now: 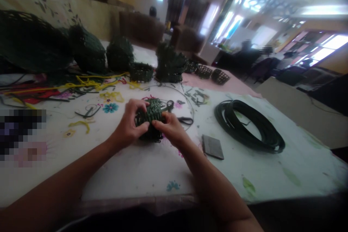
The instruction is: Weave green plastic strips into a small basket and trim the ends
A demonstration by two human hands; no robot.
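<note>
A small dark green woven basket (pixel 153 110) lies on its side on the table in front of me. My left hand (pixel 132 121) grips its left side, thumb on the near face and fingers over the top. Against the right side, my right hand (pixel 171 126) presses with its thumb on the weave and the other fingers curled behind. A dark strip (pixel 186 120) trails out to the right of the basket and ends in a loop. The inside of the basket and most of the right fingertips are hidden.
A coil of dark strapping (pixel 252 127) lies to the right, with a flat grey block (pixel 212 146) nearer me. Woven green baskets (pixel 119 54) line the back. Yellow strips (pixel 92 83) and cut scraps lie at left on the flowered tablecloth (pixel 130 177).
</note>
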